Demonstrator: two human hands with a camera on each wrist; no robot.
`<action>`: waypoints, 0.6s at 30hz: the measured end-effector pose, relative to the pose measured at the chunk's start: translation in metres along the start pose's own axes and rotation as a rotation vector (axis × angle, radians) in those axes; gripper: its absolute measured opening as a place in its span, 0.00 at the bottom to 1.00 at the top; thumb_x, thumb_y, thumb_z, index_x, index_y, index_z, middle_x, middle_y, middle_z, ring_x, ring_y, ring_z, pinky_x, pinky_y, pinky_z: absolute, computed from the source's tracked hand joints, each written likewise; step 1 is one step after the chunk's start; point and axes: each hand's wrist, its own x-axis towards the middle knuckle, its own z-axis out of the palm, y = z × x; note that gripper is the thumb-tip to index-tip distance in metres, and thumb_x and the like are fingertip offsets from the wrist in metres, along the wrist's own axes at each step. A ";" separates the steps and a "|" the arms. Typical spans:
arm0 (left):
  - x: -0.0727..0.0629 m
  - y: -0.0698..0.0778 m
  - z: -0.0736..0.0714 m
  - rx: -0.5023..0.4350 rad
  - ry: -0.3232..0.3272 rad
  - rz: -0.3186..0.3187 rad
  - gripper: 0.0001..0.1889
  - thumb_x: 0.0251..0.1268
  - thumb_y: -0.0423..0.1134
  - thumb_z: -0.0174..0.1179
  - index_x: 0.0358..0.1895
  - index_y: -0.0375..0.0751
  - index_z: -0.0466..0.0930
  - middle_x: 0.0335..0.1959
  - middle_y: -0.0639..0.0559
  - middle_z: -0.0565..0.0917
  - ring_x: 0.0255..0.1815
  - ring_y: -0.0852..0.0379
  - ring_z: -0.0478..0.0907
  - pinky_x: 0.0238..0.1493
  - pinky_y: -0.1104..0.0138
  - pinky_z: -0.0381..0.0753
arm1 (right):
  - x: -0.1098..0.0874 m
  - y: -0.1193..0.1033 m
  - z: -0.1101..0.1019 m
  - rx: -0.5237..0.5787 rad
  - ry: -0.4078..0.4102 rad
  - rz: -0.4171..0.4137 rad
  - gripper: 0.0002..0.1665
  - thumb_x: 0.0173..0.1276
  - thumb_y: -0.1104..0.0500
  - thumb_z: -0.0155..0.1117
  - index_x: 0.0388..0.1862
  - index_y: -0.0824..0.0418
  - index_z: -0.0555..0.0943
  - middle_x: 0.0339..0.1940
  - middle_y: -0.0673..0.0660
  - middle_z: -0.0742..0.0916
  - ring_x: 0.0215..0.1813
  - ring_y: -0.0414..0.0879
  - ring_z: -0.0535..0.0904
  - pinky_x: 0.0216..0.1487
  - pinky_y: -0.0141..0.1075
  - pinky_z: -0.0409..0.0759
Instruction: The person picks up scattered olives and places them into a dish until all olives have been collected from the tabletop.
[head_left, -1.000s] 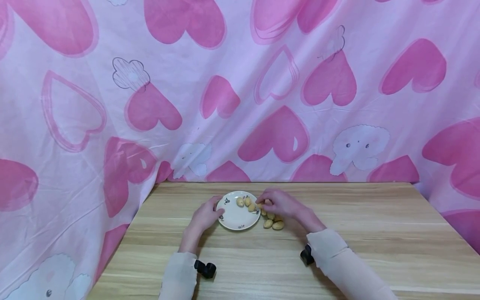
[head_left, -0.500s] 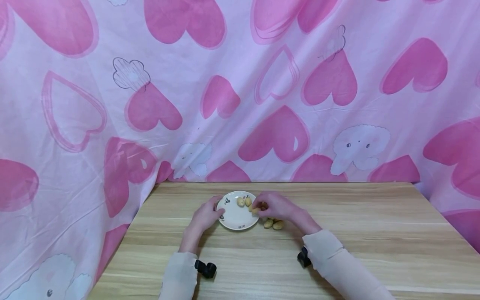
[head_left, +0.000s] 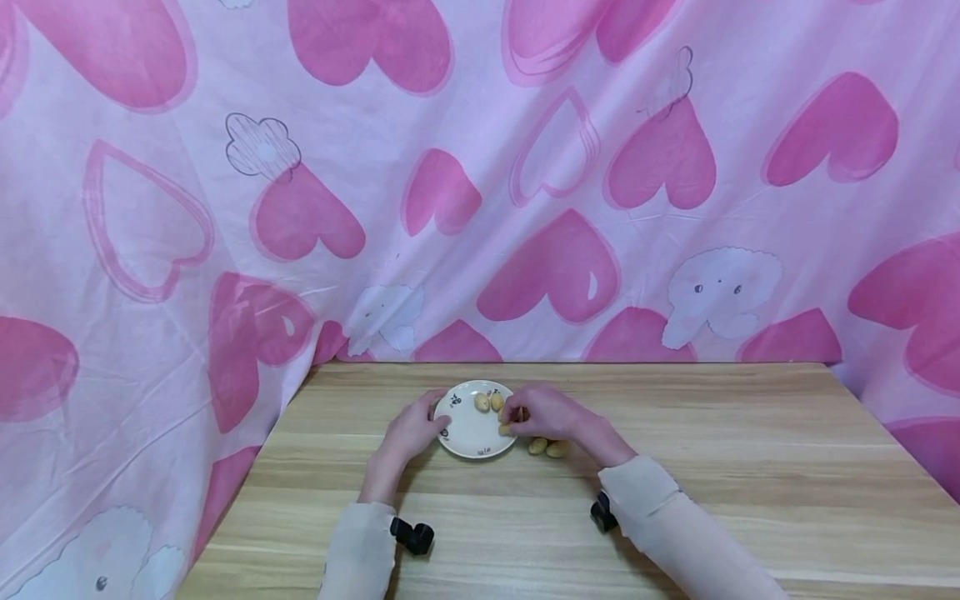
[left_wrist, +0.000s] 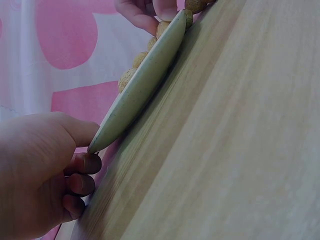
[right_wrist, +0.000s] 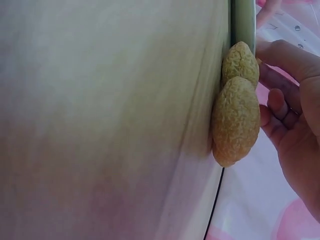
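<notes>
My left hand (head_left: 411,429) grips the left rim of a small white plate (head_left: 472,437) with dark printed motifs. In the left wrist view the thumb lies over the plate (left_wrist: 135,95) and the other fingers curl below it. Tan, wrinkled walnuts (head_left: 482,402) sit near the plate's back edge. Over the right side of the plate, my right hand (head_left: 553,414) pinches a walnut (head_left: 505,429), mostly covered by the fingers. More walnuts (right_wrist: 236,120) lie on the table close beside the plate, partly hidden under the right hand in the head view.
The wood-grain table (head_left: 510,525) reaches back to a pink curtain (head_left: 540,167) printed with hearts, which also hangs along the left side. Each sleeve carries a small black wrist camera (head_left: 412,537).
My right hand has moved left from the walnuts on the table to over the plate's right side, bringing a walnut with it. The left hand and plate stay in place.
</notes>
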 end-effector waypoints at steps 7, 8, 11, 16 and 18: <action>0.000 0.001 -0.001 -0.008 -0.001 0.004 0.29 0.67 0.46 0.61 0.71 0.48 0.69 0.43 0.48 0.85 0.46 0.51 0.79 0.53 0.51 0.77 | -0.004 0.002 -0.004 0.064 -0.002 0.048 0.07 0.65 0.57 0.69 0.42 0.51 0.88 0.37 0.43 0.87 0.39 0.37 0.79 0.44 0.33 0.80; 0.000 0.001 -0.001 -0.015 -0.001 0.001 0.29 0.68 0.46 0.61 0.71 0.48 0.69 0.47 0.47 0.85 0.49 0.50 0.80 0.56 0.50 0.77 | -0.004 0.003 -0.004 0.069 0.008 0.054 0.06 0.66 0.57 0.70 0.42 0.50 0.88 0.37 0.42 0.86 0.39 0.37 0.79 0.44 0.34 0.79; 0.000 0.001 -0.002 -0.015 -0.003 0.003 0.29 0.68 0.46 0.61 0.71 0.48 0.69 0.46 0.48 0.85 0.49 0.51 0.79 0.56 0.50 0.77 | -0.007 0.006 -0.008 0.082 0.034 0.066 0.05 0.66 0.57 0.69 0.40 0.50 0.88 0.37 0.41 0.86 0.41 0.39 0.78 0.46 0.35 0.79; -0.001 0.001 -0.002 0.000 -0.003 0.013 0.29 0.67 0.45 0.61 0.71 0.47 0.70 0.34 0.51 0.80 0.38 0.54 0.76 0.44 0.57 0.76 | -0.012 0.010 -0.012 0.080 0.067 0.069 0.05 0.65 0.58 0.70 0.39 0.50 0.88 0.36 0.40 0.86 0.41 0.41 0.78 0.44 0.33 0.77; -0.001 0.001 -0.001 0.001 -0.003 0.021 0.29 0.67 0.45 0.62 0.71 0.47 0.70 0.31 0.52 0.79 0.35 0.55 0.75 0.40 0.59 0.75 | -0.013 0.013 -0.012 0.089 0.079 0.067 0.05 0.65 0.59 0.70 0.39 0.51 0.88 0.36 0.41 0.87 0.41 0.41 0.78 0.42 0.33 0.77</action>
